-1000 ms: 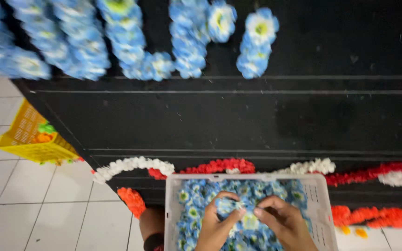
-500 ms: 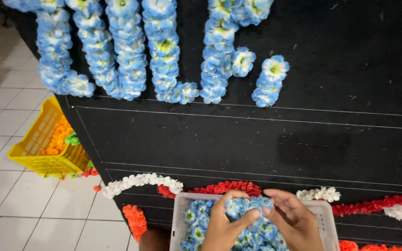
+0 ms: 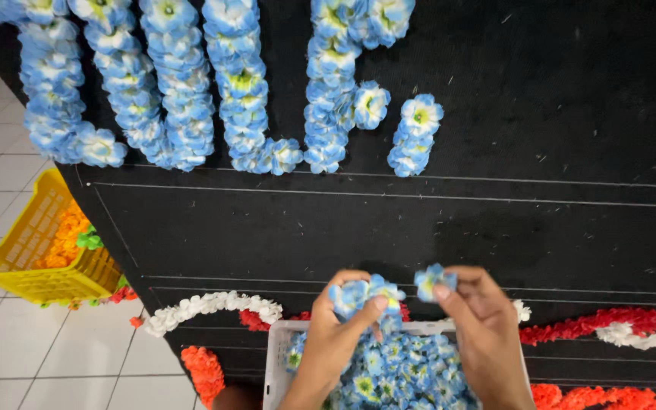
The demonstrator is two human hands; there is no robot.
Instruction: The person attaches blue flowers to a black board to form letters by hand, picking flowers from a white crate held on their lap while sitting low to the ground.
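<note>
Both hands are raised just above the far rim of a white crate [image 3: 273, 357] heaped with blue fabric flowers [image 3: 400, 372]. The left hand [image 3: 335, 334] is closed around a small cluster of blue flowers [image 3: 364, 292], thumb pressing it against the curled fingers. The right hand [image 3: 484, 319] pinches a single blue flower [image 3: 433, 279] between thumb and forefinger. The two hands are near each other but not touching, and the single flower sits just beside the cluster, with a narrow gap between them.

Beyond the crate lies a large black board [image 3: 419, 228] marked with thin pale lines running across it. At the edge of the board nearest the crate runs a garland border of white flowers [image 3: 206, 307] and red flowers [image 3: 594, 323], passing behind the hands. Far from the crate, along the top of the board, columns of blue flower strands [image 3: 184, 99] are laid side by side, and two short blue pieces [image 3: 415, 137] lie apart to their right. A clump of orange flowers [image 3: 203, 368] lies just left of the crate; whether it rests on the board or the floor is hard to tell. Well to the left of the crate, on the white tiled floor [image 3: 9, 342], stands a yellow plastic basket [image 3: 28, 258] holding orange flowers and a bit of green.
</note>
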